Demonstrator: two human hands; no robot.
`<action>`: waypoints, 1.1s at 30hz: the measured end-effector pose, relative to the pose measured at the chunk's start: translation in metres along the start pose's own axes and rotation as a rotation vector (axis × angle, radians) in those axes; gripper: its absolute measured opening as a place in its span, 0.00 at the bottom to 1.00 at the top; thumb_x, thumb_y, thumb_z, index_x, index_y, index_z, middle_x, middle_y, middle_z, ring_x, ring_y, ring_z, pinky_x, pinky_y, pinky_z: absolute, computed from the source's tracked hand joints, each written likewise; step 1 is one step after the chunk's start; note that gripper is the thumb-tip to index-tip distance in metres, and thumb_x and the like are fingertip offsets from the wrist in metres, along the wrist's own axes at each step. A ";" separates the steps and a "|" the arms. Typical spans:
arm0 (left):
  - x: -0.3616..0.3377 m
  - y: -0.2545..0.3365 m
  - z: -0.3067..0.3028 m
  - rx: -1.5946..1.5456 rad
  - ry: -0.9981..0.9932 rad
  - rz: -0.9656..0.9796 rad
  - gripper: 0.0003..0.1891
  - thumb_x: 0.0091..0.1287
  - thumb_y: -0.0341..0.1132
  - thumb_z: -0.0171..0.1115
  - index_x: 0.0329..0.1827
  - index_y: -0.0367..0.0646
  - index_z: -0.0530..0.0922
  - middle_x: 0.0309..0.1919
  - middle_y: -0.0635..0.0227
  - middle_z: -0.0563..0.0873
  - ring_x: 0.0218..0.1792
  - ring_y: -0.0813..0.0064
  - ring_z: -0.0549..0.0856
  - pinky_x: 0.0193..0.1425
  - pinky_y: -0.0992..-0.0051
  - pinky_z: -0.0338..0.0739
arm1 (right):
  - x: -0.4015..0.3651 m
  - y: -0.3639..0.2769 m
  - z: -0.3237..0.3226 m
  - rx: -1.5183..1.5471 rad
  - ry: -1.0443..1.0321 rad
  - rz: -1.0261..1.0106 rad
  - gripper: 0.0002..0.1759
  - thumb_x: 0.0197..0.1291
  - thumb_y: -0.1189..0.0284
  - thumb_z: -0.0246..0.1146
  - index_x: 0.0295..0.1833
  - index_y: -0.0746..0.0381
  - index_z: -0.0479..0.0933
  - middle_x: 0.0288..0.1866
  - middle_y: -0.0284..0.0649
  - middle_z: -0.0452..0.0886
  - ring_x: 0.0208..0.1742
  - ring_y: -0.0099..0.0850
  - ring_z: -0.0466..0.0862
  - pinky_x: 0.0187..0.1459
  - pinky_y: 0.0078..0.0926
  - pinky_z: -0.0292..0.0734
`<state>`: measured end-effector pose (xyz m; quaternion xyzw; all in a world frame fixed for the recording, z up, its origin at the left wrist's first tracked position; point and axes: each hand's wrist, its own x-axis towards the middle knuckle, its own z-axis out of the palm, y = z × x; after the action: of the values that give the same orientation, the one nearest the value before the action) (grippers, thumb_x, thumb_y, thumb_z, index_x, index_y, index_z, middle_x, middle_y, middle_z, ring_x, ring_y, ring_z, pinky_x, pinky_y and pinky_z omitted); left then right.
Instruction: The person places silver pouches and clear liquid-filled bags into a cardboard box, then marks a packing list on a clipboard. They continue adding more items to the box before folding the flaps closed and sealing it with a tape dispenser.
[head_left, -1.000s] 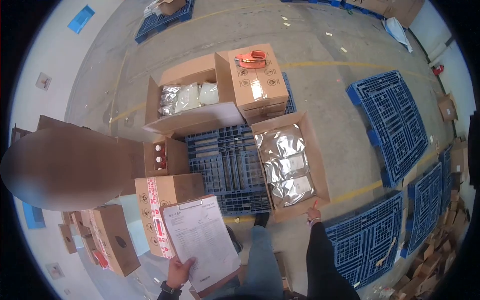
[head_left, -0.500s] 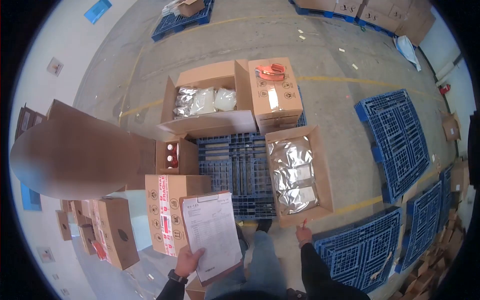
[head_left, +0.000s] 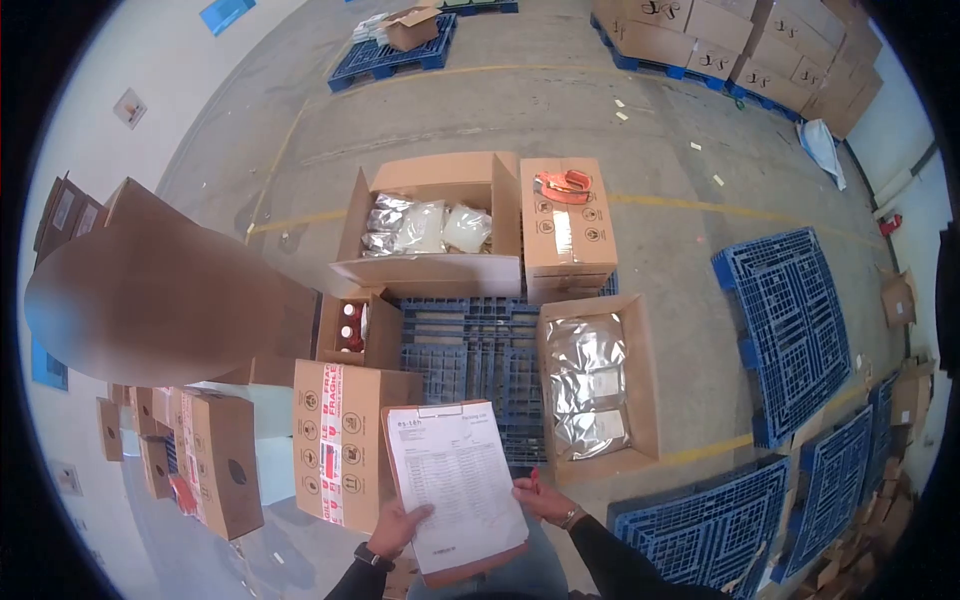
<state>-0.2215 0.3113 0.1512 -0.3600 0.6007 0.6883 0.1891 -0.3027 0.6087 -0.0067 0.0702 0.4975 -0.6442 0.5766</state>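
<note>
My left hand (head_left: pixel 398 530) grips the lower left edge of a clipboard (head_left: pixel 522 552), thumb on top of its printed sheet (head_left: pixel 460 480). At the clipboard's right edge, my right hand (head_left: pixel 543 500) is closed around a red pen (head_left: pixel 535 476). Beyond them, an open box of silvery packets (head_left: pixel 600 385) is at the right of a blue pallet (head_left: pixel 440 350). A box with red fragile tape (head_left: pixel 345 440) lies left of the clipboard. Behind it, a small open box holds red bottles with white caps (head_left: pixel 349 328).
A large open box of bags (head_left: pixel 425 275) and a closed box (head_left: pixel 568 230) bearing an orange strap (head_left: pixel 563 187) stand at the back. Blue pallets (head_left: pixel 790 330) lie at right. Stacked cartons (head_left: pixel 690 35) stand far back. A blurred brown shape (head_left: pixel 170 310) covers the left.
My right hand with the pen has moved left from the packet box to the clipboard's edge. The clipboard has shifted right and now sits more upright in view. The scene appears lower in view.
</note>
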 end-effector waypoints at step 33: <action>-0.363 0.265 0.130 -0.438 -0.816 2.274 0.23 0.72 0.36 0.62 0.66 0.36 0.74 0.53 0.59 0.84 0.51 0.64 0.82 0.57 0.65 0.76 | -0.357 0.097 0.029 0.607 1.133 -0.827 0.27 0.75 0.77 0.55 0.76 0.69 0.63 0.63 0.56 0.81 0.49 0.42 0.86 0.49 0.39 0.83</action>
<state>-0.1965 0.4444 0.5989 0.5865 0.3414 0.6099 -0.4092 -0.0939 0.8433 0.1909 0.3534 0.5043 -0.7816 -0.0992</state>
